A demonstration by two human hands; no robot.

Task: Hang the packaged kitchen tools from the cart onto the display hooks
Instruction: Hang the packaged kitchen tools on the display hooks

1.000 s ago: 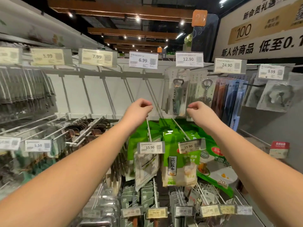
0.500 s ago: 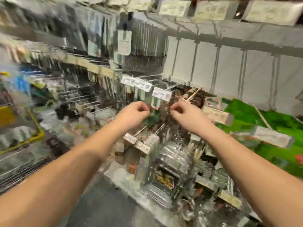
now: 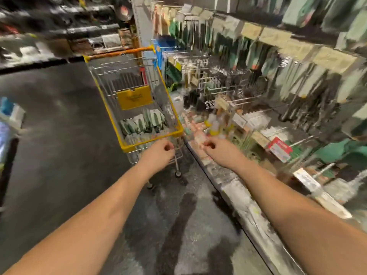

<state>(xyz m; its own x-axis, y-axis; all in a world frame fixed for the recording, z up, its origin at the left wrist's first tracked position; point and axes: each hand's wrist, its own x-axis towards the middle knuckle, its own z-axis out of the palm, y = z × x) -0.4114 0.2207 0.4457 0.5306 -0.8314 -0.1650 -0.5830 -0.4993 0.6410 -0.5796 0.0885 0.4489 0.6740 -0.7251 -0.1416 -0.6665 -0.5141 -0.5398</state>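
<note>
The view is blurred by motion. A wire cart with a yellow rim (image 3: 127,148) stands in the aisle ahead, beside the display. Several packaged kitchen tools (image 3: 143,124), green and white, lie in the bottom of its basket. My left hand (image 3: 158,153) hovers in front of the cart's near edge, fingers curled, holding nothing I can see. My right hand (image 3: 218,153) is level with it, over the edge of the lowest shelf, also curled and empty. Metal display hooks (image 3: 244,99) stick out of the wall on the right, many loaded with goods.
A yellow sign panel (image 3: 135,97) hangs inside the cart. The display's pale base ledge (image 3: 238,195) runs diagonally along the floor on the right. Dark aisle floor (image 3: 59,155) lies to the left, with more shelving across the aisle.
My view has swung left and down from the upper hooks to the cart. Both hands have dropped from the hooks to waist height near the cart, still curled.
</note>
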